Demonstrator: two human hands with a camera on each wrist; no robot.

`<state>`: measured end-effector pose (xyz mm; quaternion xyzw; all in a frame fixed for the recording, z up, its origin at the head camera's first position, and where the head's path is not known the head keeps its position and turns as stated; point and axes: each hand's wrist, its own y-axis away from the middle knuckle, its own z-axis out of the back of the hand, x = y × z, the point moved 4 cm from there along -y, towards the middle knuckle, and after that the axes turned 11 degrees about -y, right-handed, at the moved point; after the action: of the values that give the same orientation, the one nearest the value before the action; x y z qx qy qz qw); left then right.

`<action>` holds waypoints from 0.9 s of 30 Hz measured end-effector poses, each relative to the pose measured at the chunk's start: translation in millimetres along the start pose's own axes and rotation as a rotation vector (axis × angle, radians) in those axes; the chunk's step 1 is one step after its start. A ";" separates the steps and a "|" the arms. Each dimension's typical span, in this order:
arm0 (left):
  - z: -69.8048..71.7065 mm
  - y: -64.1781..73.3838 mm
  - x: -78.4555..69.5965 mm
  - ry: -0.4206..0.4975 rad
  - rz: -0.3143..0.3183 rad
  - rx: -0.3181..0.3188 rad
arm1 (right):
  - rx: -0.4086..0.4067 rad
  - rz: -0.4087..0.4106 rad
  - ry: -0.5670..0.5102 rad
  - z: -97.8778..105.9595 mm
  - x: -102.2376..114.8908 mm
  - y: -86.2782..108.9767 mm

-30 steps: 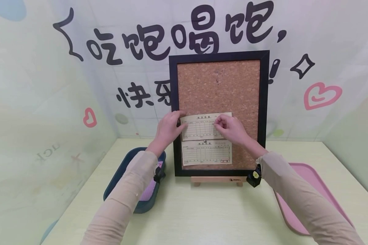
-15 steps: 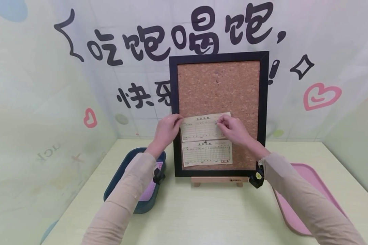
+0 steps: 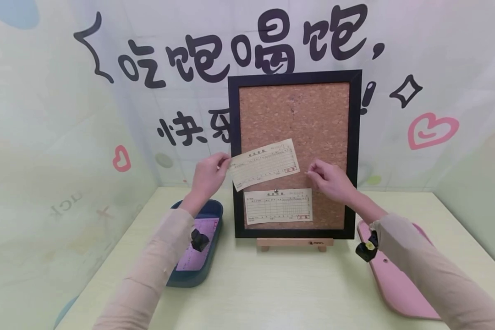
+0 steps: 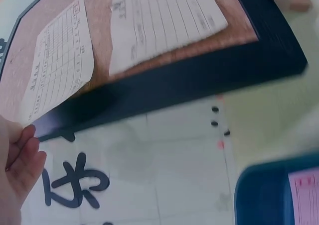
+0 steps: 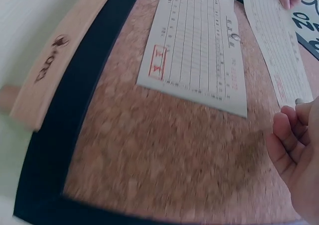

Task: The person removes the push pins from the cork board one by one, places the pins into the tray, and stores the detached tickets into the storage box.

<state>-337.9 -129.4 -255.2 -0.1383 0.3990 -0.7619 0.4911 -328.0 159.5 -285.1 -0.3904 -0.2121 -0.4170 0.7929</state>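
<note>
A cork board (image 3: 297, 114) in a black frame leans upright on a small wooden easel (image 3: 294, 242). My left hand (image 3: 209, 173) pinches the left edge of a cream receipt slip (image 3: 266, 165), which slants up to the right before the board. Below it a second receipt slip (image 3: 278, 206) lies straight on the cork, with a thumbtack (image 3: 276, 191) at its top edge. To the right of the tilted slip, my right hand (image 3: 330, 179) pinches a small silvery thumbtack (image 5: 299, 101) between thumb and fingertips, apart from the paper.
At left stands a dark blue tray (image 3: 206, 270) holding purplish printed slips (image 3: 198, 250). A pink tray (image 3: 400, 293) lies at right, partly under my right forearm, with a small tack (image 3: 385, 260) on it. The wall with large lettering rises behind the board.
The upper slip has come away from its level position, shifting left and tilting up at its right end with my left hand. My right hand has drawn off it to the right with the thumbtack.
</note>
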 end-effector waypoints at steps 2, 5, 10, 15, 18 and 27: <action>6.6 2.2 5.5 -0.013 0.001 -0.006 | -0.004 0.013 0.027 4.7 -2.5 5.2; 17.4 6.2 14.4 -0.025 0.012 -0.005 | -0.001 0.018 0.042 12.3 -6.3 14.6; 36.6 16.4 25.4 -0.034 0.019 -0.004 | 0.031 -0.027 0.018 26.3 -15.5 32.6; 51.9 29.5 36.7 -0.037 0.009 -0.018 | 0.061 -0.080 0.010 37.8 -24.0 50.1; 60.4 38.1 43.6 -0.053 0.019 -0.027 | 0.057 -0.063 0.025 43.2 -27.6 58.4; 77.5 73.0 58.5 -0.126 0.061 -0.032 | 0.037 -0.045 0.059 56.4 -48.3 95.8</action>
<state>-272.6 -230.8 -270.2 -0.1815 0.3834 -0.7301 0.5357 -276.5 261.6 -325.3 -0.3585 -0.2047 -0.4420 0.7964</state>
